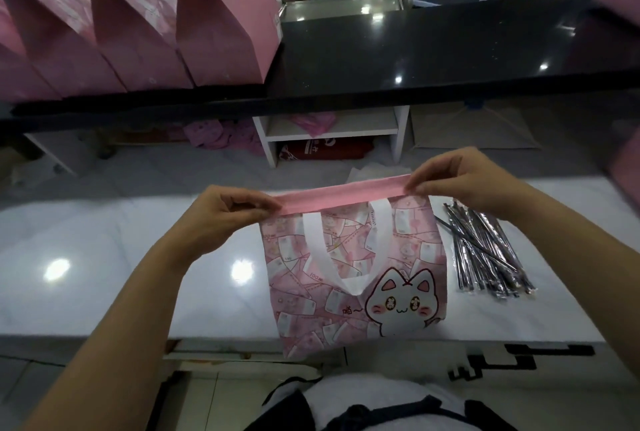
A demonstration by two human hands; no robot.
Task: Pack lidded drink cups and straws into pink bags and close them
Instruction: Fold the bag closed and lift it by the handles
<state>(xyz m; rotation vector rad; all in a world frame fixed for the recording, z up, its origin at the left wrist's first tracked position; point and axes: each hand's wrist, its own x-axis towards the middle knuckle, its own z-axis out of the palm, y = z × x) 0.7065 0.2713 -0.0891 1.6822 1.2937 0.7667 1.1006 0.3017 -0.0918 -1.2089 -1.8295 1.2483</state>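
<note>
Both bare forearms reach forward, the left hand [228, 212] and right hand [460, 178] level and apart, fingers [420, 185] of each pinched closed.

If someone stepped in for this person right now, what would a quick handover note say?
Left hand pinches the left end of the folded top flap of the pink cat bag; right hand pinches the right end.
The bag stands on the white counter, its white handle hanging down the front.
Wrapped straws lie in a pile to the right of the bag.
Three closed pink bags stand on the black shelf behind.
Done: top folded over. Left: finish the closure. What the bag holds cannot be seen.
</note>
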